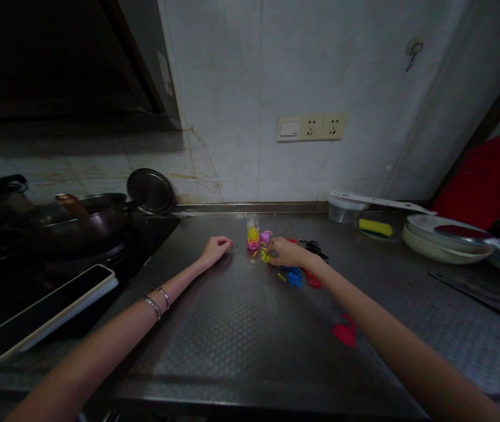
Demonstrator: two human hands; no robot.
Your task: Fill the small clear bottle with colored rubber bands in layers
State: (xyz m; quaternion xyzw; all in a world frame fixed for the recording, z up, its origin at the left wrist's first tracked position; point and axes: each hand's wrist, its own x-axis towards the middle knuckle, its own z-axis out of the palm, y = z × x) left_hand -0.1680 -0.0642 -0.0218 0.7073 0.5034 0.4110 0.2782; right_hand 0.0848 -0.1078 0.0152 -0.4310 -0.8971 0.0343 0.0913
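My left hand (217,251) rests just above the steel counter, left of a small clear jar (253,225), with its fingers pinched together. Whether anything is between those fingertips is too small to tell. The jar stands upright, holding yellow and pink pieces that look like rubber bands. On its right, my right hand (288,253) reaches down with curled fingers on a little heap of yellow rubber bands (265,255). Purple bands (266,236) lie behind that heap. Close to the right hand are blue bands (294,276), red bands (312,279) and black bands (313,249), partly covered by the hand.
A phone-like device (51,308) lies at left beside the stove, which bears a pan (85,217). A round lid (150,191) leans on the wall. At right are a plastic tub (347,211), a yellow sponge (375,227), stacked bowls (438,249) and a knife (478,293). A red heart-shaped piece (344,333) lies nearer.
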